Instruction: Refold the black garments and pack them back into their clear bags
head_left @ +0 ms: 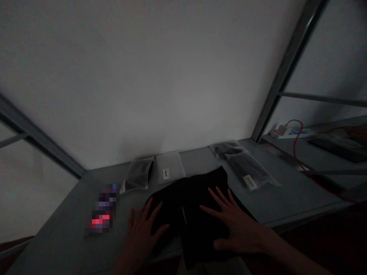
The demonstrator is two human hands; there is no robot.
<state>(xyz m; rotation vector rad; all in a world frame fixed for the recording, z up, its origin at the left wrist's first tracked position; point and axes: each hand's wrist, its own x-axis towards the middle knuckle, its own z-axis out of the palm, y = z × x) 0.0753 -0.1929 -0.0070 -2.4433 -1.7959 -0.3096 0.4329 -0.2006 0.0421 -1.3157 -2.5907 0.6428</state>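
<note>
A black garment (192,191) lies spread over the front edge of the grey table, its lower part hanging toward me. A small pale line of print or a tag shows near its middle; the kind of garment is too dark to tell. My left hand (145,229) rests on its left side with the fingers spread. Flat on its right part lies my right hand (229,221), fingers apart and thumb out. Neither hand grips the cloth.
Behind the garment are a clear bag (139,173) with dark contents and a labelled translucent bag (172,164). Two more filled bags (246,168) lie right. A pixelated phone-like object (103,210) is at left. A red cable (296,149) runs from a power strip (298,133).
</note>
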